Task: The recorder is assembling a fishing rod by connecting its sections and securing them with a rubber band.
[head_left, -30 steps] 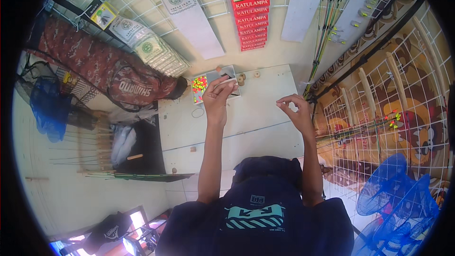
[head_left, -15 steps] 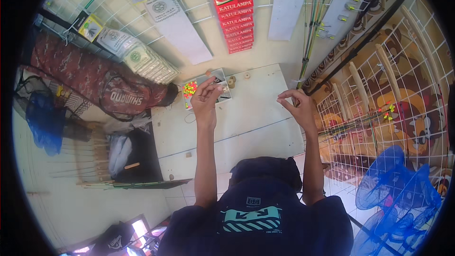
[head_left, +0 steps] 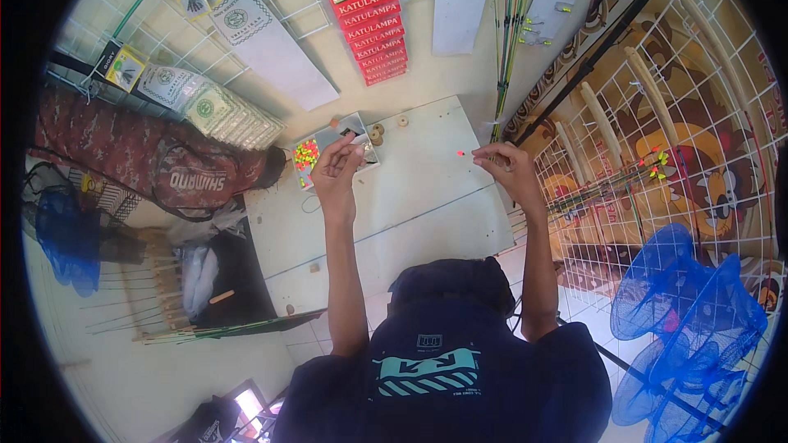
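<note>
Clock: from where I stand I read it off the middle of the white table (head_left: 410, 189), twelve toward the wall.
Left hand: at ten o'clock, the left hand (head_left: 335, 174) is raised in front of the box, fingers bent in and their tips near the thumb; whether anything sits between them I can't tell.
Right hand: toward three, the right hand (head_left: 509, 174) has thumb and forefinger drawn together in a pinch; I can't make out whether they grip something.
Red piece: at two o'clock, a tiny red piece (head_left: 460, 153) shows just beside the right fingertips, against the table; held or lying there, I can't tell.
Box: the pale open box (head_left: 373, 167) stands between ten and eleven, partly hidden by the left hand.
Bright bits: small red and yellow bits (head_left: 305, 152) fill its nine o'clock end.
Round pieces: tan round pieces (head_left: 402, 121) sit around twelve, near the box.
Wall: red packets (head_left: 377, 33) hang at twelve, thin rods (head_left: 505, 41) at one.
Edges: a camouflage bag (head_left: 156, 164) at nine, blue nets (head_left: 685, 320) at four.
</note>
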Demonstrator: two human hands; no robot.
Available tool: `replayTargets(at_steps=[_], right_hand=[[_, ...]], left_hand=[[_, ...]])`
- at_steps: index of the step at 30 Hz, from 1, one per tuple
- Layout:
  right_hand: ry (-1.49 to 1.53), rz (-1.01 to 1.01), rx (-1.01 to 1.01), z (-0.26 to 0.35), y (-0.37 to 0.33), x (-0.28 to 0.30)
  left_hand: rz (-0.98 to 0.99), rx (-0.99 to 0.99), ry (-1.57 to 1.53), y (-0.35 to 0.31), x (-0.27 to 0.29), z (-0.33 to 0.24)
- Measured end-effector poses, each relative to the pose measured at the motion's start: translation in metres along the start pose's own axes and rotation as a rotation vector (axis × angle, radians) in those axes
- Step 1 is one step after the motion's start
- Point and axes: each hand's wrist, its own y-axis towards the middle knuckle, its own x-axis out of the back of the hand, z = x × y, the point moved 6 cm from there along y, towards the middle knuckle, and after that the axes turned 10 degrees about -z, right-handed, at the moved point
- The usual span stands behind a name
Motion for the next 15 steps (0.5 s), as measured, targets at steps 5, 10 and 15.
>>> replayTargets(at_steps=[5,10,15], right_hand=[[-0.043,-0.022,0.011,-0.016,-0.002,0.010],[-0.257,-0.005,0.005,-0.022,-0.004,0.028],[-0.534,0.011,0.128,-0.043,-0.010,0.029]], left_hand=[[0.021,0.037,0.018,-0.004,0.004,0.017],[0.039,0.093,0.041,-0.017,0.001,0.032],[0.161,0.131,0.094,-0.033,-0.011,0.047]])
